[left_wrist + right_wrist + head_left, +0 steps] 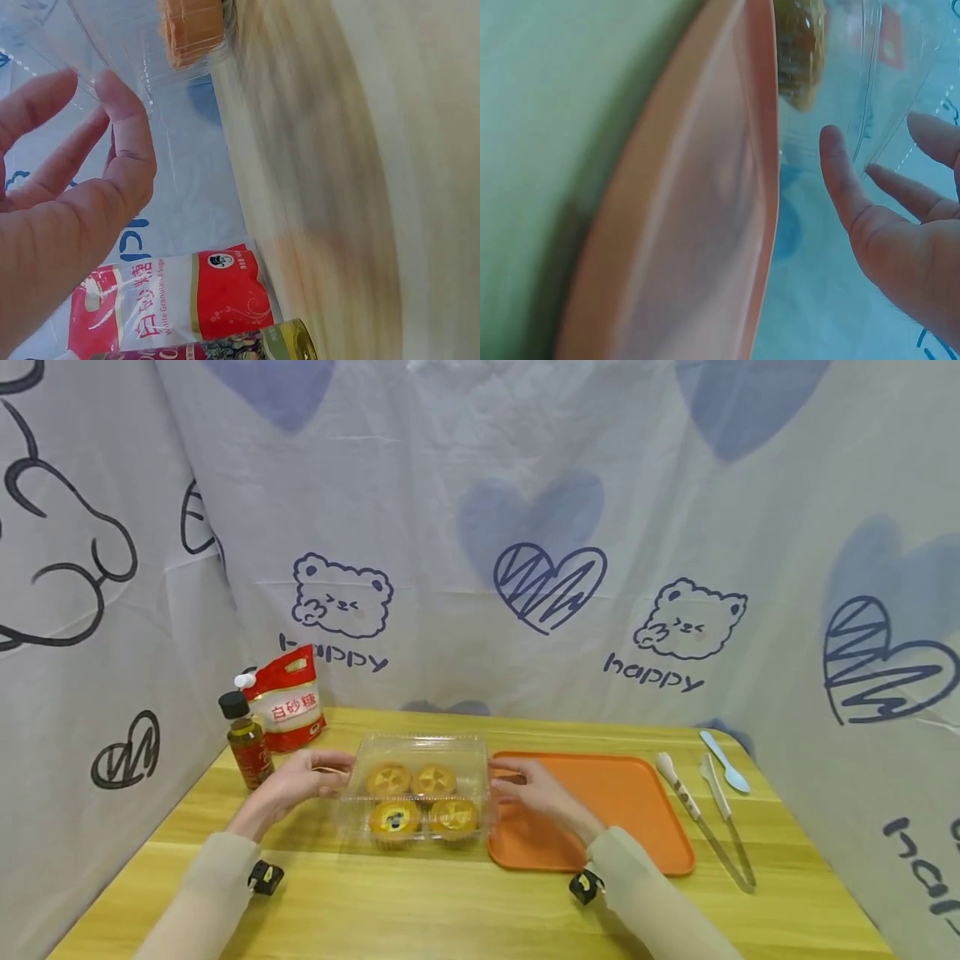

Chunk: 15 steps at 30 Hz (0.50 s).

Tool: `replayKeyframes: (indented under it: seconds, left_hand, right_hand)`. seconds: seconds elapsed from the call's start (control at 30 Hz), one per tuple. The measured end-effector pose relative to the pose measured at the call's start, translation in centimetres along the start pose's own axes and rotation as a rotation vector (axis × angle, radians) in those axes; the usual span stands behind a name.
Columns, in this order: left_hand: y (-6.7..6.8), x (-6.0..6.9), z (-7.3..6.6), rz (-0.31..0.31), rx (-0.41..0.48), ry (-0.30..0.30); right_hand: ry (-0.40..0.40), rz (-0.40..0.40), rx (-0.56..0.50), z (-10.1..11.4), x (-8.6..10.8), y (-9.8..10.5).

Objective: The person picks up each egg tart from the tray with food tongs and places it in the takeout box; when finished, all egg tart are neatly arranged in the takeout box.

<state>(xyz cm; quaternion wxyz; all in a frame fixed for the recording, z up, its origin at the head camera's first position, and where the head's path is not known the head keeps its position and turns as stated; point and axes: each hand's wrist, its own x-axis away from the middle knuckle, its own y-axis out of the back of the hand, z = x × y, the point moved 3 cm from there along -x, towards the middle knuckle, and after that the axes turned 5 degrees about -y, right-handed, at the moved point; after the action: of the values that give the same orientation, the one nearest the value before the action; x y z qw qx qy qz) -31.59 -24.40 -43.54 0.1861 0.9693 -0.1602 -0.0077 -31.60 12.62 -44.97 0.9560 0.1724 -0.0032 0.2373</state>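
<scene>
A clear plastic box [423, 745] with its lid down stands in the middle of the table, with several yellow-topped cupcakes [393, 817] inside. At the box's left side is my left hand [296, 781]; in the left wrist view its thumb and fingertips [120, 94] stand apart by the box's edge. My right hand [542, 789] reaches across an orange tray [600, 810] to the opposite side. Its thumb and fingers [840, 165] are extended and spread beside the clear plastic in the right wrist view. Whether either hand touches the box, I cannot tell.
Behind my left hand stand a dark-capped bottle [250, 752] and a red and white bag of white granulated sugar [291, 703]. Right of the tray lie tongs [716, 831] and a light blue spoon [726, 764]. A patterned cloth [450, 610] hangs behind the table.
</scene>
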Motion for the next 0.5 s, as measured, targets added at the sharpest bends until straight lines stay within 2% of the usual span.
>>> replayKeyframes:
  seconds: [0.2, 0.3, 0.5]
  left_hand:
    - [-0.3, 1.4, 0.2, 0.059, -0.025, -0.022]
    - [-0.3, 1.7, 0.4, 0.088, -0.009, -0.012]
    - [-0.3, 2.0, 0.6, 0.195, 0.058, 0.020]
  right_hand:
    - [-0.028, 0.048, -0.027, -0.1, 1.6, -0.9]
    - [-0.053, 0.078, -0.046, -0.2, 2.3, -1.3]
    - [-0.101, 0.121, -0.132, -0.5, 3.2, -1.9]
